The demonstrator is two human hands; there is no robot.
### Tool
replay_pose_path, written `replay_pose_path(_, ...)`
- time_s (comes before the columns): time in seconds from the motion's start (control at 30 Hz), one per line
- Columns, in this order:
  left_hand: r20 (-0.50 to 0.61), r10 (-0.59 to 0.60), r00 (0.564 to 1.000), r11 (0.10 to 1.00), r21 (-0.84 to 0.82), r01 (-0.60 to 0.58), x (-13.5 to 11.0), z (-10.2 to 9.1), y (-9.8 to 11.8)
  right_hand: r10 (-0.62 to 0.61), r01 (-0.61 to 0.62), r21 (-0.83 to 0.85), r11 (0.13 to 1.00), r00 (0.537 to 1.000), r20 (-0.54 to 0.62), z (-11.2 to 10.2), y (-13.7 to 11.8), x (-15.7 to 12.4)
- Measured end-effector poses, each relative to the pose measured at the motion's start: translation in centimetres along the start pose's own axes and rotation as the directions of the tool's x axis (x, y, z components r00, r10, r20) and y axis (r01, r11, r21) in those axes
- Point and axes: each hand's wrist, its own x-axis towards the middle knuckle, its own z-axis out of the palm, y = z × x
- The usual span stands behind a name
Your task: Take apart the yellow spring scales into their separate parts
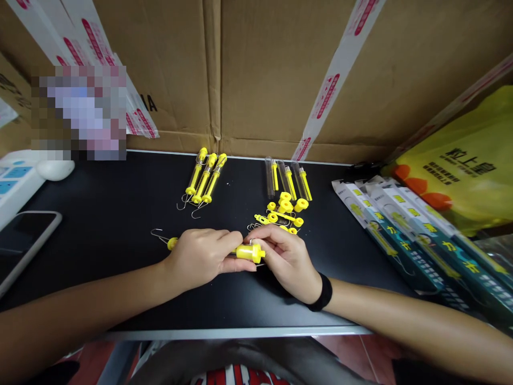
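A yellow and clear tubular spring scale lies sideways between my hands, above the near part of the black table. My left hand is wrapped round its tube, with the thumb and finger near the yellow end cap. At the left end, a wire hook sticks out past that hand. My right hand is closed at the cap end, fingers pinching a small metal wire loop beside the cap. Part of the loop is hidden by the fingers. Just behind my right hand lies a pile of yellow caps and small parts.
Three assembled spring scales lie at the back left. Clear tubes with yellow rods lie at the back right. Packaged scales and a yellow bag are at right. A phone is at left. Cardboard stands behind.
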Motion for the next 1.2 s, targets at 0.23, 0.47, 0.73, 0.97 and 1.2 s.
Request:
replay_pose_path(0.23, 0.083, -0.05, 0.995, 0.996, -0.071, 0.056, 0.4, -0.4, -0.1, 0.055, -0.056, 0.051, 0.997, 0.998, 0.02, 0.0, 0.2, 0.3)
replay_pose_path(0.47, 0.338, -0.175, 0.925, 0.915, -0.29, 0.28, 1.0, -1.8, -0.7, 0.119, -0.171, 0.278, 0.945, 0.974, 0.192, -0.3, 0.6, 0.8)
replay_pose_path(0.73, 0.396, -0.165, 0.903, 0.869, -0.375, 0.324, 1.0, -1.7, -1.2, 0.088, -0.188, 0.322, 0.928, 0.95, 0.299, -0.4, 0.4, 0.7)
replay_pose_path(0.97, 0.357, -0.123, 0.926, 0.905, -0.344, 0.253, 0.8, -1.5, -1.0, 0.077, -0.169, 0.271, 0.947, 0.945, 0.319, -0.6, 0.2, 0.7)
replay_pose_path(1.2, 0.286, -0.021, 0.958, 0.966, -0.241, 0.093, 0.4, -1.3, -0.7, -0.001, -0.025, 0.076, 0.997, 0.949, 0.317, -0.9, 0.5, 0.6)
